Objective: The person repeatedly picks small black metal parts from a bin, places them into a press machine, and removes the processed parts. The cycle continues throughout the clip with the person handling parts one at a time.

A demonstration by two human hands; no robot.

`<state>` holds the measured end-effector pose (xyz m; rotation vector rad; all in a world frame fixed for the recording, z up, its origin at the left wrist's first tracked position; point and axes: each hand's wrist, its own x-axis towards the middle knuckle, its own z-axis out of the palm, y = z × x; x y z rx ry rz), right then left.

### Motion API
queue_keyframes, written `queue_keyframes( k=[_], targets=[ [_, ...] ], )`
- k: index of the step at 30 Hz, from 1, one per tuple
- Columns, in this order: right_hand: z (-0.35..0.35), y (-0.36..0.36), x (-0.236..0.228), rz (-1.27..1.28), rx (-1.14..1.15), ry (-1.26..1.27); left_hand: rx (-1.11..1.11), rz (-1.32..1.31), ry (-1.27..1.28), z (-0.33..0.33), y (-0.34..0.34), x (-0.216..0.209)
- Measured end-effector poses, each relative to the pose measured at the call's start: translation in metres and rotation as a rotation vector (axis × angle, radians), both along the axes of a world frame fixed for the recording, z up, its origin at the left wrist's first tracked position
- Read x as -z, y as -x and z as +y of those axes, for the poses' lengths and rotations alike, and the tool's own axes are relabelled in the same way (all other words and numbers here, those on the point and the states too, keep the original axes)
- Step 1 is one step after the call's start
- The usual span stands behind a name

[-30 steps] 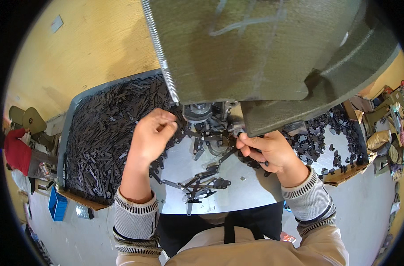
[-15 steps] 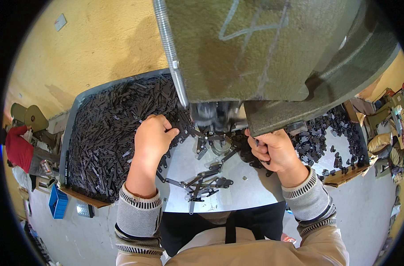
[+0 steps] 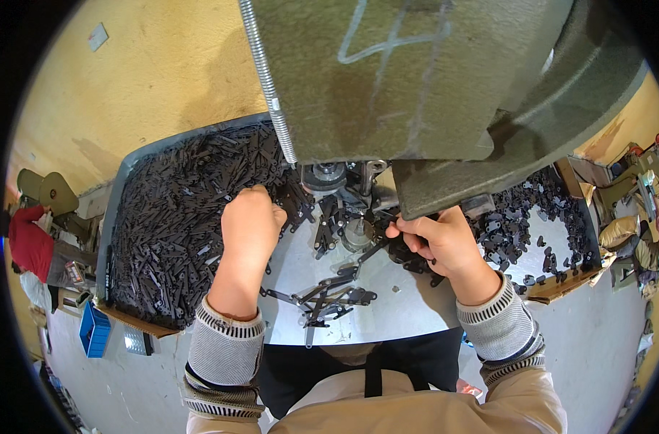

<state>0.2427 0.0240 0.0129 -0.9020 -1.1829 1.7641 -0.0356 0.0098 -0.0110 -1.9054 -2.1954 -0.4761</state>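
My left hand (image 3: 251,220) is closed at the right edge of a heap of dark flat metal strips (image 3: 177,210). Its fingertips are turned away, so whatever they grip is hidden. My right hand (image 3: 445,244) has its thumb and fingers pinched together beside the base of a green machine (image 3: 387,87); what lies in the pinch is too small and dark to name. Between both hands stands a round metal fixture (image 3: 359,235) under the machine head. Several strips joined at their ends (image 3: 322,231) lie left of it, and a tangle of joined strips (image 3: 322,296) rests nearer me.
A grey-rimmed tray (image 3: 119,181) holds the strips on the left. On the right, small dark plates (image 3: 510,231) lie in a cardboard-edged tray (image 3: 561,288). The machine's heavy arm (image 3: 561,130) overhangs my right hand. A blue bin (image 3: 95,329) and a person in red (image 3: 31,235) are at far left.
The machine's blurred lower part now shows sharply. Joined strips that reached toward my left fingers now lie beside the fixture. My left hand has turned, hiding its fingertips; my right fingers have shifted slightly left.
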Motion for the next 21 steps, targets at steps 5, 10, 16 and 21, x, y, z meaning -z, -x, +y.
queue_keyframes(
  k=[5, 10, 16, 21],
  targets=[
    [0.000, 0.000, 0.000, -0.070, -0.030, -0.041, 0.132, -0.404, 0.007, -0.006, 0.007, -0.008],
    [0.002, 0.001, 0.003, -0.106, -0.027, -0.003, 0.170, -0.961, 0.253, -0.009, 0.012, -0.020],
    [0.001, 0.000, 0.001, -0.042, -0.073, 0.085, 0.337, -1.692, 0.269, -0.007, -0.005, -0.021],
    [-0.001, 0.003, 0.004, -0.073, -0.122, 0.061, 0.285, -1.821, 0.297, -0.010, -0.038, -0.023]
  ],
)
